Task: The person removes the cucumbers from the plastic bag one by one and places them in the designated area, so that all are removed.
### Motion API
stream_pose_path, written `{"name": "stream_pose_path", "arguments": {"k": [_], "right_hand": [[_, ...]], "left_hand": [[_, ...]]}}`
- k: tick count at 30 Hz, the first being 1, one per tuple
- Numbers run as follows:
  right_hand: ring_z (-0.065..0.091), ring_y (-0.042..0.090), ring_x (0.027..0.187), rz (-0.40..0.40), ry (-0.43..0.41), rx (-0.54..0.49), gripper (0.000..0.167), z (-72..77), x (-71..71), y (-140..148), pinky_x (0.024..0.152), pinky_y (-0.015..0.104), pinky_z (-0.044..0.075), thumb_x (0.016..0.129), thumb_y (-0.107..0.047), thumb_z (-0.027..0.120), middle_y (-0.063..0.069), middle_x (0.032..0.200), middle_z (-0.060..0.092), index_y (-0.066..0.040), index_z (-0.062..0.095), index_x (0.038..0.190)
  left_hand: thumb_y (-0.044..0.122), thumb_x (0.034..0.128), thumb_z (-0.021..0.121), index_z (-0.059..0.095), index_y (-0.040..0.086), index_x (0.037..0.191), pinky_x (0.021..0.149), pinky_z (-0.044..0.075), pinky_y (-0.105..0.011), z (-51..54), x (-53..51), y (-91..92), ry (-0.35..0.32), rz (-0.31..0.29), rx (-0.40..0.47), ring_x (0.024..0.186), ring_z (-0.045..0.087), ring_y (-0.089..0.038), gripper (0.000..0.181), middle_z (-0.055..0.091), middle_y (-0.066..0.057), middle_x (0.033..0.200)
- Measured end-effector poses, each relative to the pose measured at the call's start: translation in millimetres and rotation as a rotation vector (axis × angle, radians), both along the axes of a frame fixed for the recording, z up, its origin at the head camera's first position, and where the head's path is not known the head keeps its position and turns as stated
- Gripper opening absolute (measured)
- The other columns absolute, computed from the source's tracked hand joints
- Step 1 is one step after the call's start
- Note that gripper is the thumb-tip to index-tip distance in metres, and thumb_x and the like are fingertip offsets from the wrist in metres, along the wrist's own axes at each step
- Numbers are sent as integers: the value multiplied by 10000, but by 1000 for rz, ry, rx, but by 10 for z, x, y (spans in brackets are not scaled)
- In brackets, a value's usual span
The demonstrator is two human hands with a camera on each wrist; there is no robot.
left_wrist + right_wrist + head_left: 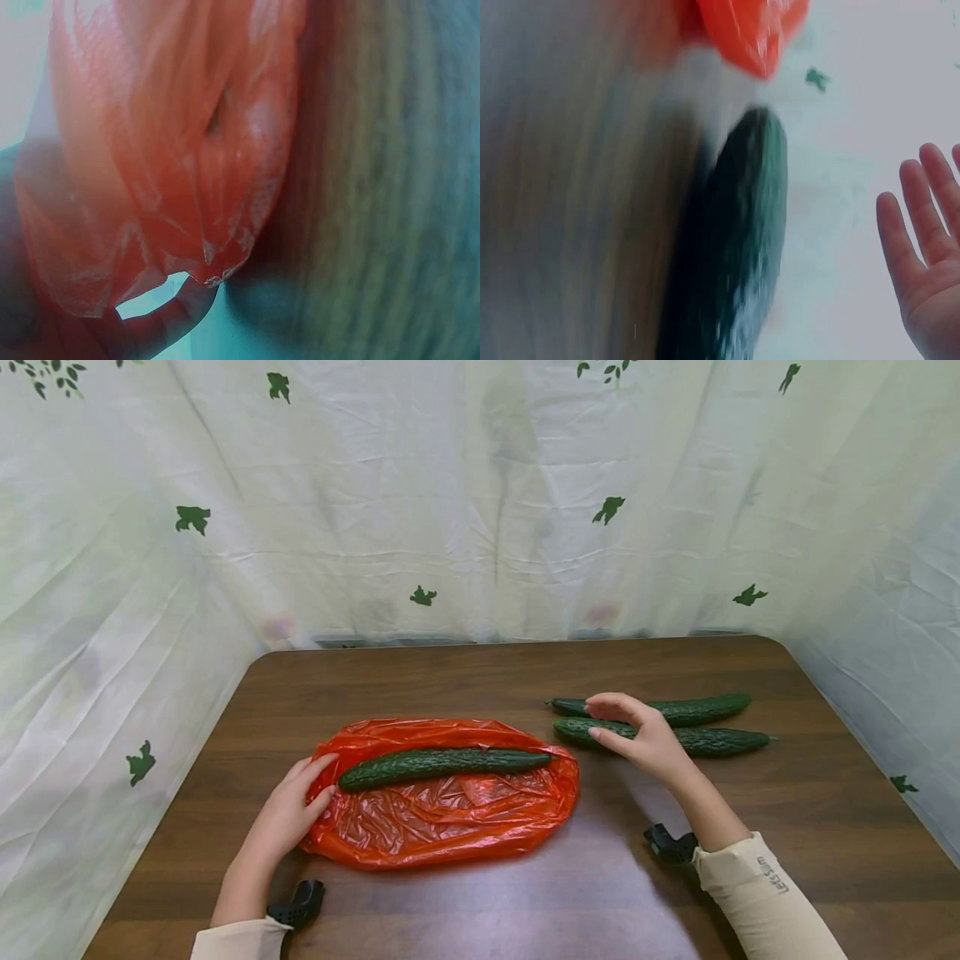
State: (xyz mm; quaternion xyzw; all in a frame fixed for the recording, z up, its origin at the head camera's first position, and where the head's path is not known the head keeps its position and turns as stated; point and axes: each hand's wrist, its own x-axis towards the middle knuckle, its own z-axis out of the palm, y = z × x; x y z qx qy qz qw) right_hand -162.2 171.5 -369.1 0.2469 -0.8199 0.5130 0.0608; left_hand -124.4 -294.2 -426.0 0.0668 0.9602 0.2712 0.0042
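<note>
A red plastic bag (442, 847) lies spread with its mouth open, and one cucumber (442, 764) rests lengthwise in it. At the bag's left end my left hand (285, 814) holds the rim between thumb and fingers; in the left wrist view the thumb of that hand (165, 326) bends round the red plastic (172, 150). Over the left part of two more cucumbers, a rear one (705, 709) and a front one (720, 742), my right hand (645, 739) hovers with parted fingers. The right wrist view has this hand (934, 289) beside a cucumber (742, 225), apart from it.
The brown wooden table (600, 893) carries everything. Behind and at both sides hang pale curtains (480, 510) with green leaf shapes. A black wrist device (300, 903) is at the left wrist and another (670, 845) at the right.
</note>
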Motion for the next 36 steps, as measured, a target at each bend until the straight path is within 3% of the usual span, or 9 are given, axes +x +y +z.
{"name": "stream_pose_path", "arguments": {"k": [5, 17, 29, 36], "right_hand": [[535, 279, 1010, 60, -21, 7, 339, -8, 7, -233, 888, 509, 391, 812, -14, 639, 153, 1097, 578, -10, 551, 1139], [510, 373, 1036, 276, -120, 21, 368, -131, -45, -690, 864, 532, 406, 825, -31, 630, 229, 1122, 549, 47, 518, 1167], [502, 342, 1056, 383, -158, 143, 432, -219, -140, -881, 913, 496, 379, 822, -55, 640, 199, 1139, 550, 45, 481, 1211], [505, 110, 1060, 349, -135, 197, 476, -637, -380, -879, 917, 340, 406, 808, -196, 679, 6, 1143, 566, -104, 496, 1237]], "left_hand": [[115, 866, 585, 398, 34, 1328, 870, 350, -599, -10, -10, -2, -6, 0, -1, 1147, 382, -438, 505, 376, -239, 1283], [124, 870, 585, 401, 44, 1328, 870, 352, -598, -14, -9, 0, 0, -4, -1, 1149, 383, -432, 501, 378, -229, 1285], [131, 870, 582, 394, 39, 1332, 853, 364, -599, -13, -4, 4, -17, -4, 0, 1146, 382, -440, 507, 372, -237, 1287], [146, 874, 580, 396, 33, 1328, 847, 367, -597, 1, -1, 10, -23, -4, 0, 1144, 382, -442, 503, 369, -238, 1288]]}}
